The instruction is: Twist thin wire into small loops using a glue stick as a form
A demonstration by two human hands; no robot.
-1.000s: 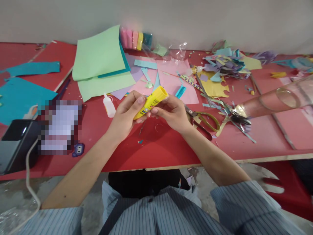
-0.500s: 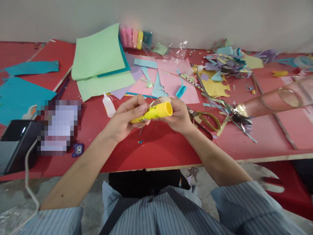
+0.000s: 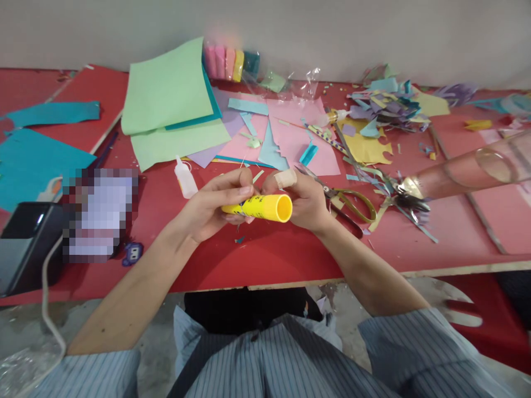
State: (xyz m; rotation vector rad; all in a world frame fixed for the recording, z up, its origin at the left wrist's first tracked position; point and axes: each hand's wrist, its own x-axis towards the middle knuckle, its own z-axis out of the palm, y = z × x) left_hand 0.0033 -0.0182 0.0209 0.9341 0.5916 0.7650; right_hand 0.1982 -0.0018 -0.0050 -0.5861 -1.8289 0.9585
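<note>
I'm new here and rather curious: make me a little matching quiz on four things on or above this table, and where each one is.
Things
1. yellow tube
2. small white bottle
3. scissors
4. light-green sheet

Places
A. on the table, beside the right hand
B. overlapping a teal sheet
C. held in the left hand
D. on the table, just left of the left hand

Pairs: 1-C, 2-D, 3-A, 4-B

Head-worn view from above the wearer's striped shirt (image 3: 257, 362) at the bottom edge, facing forward and down. Left hand (image 3: 219, 202) and right hand (image 3: 307, 202) are near, at centre; the red bench (image 3: 265, 265) spans the frame, a grey wall (image 3: 373, 38) above.
</note>
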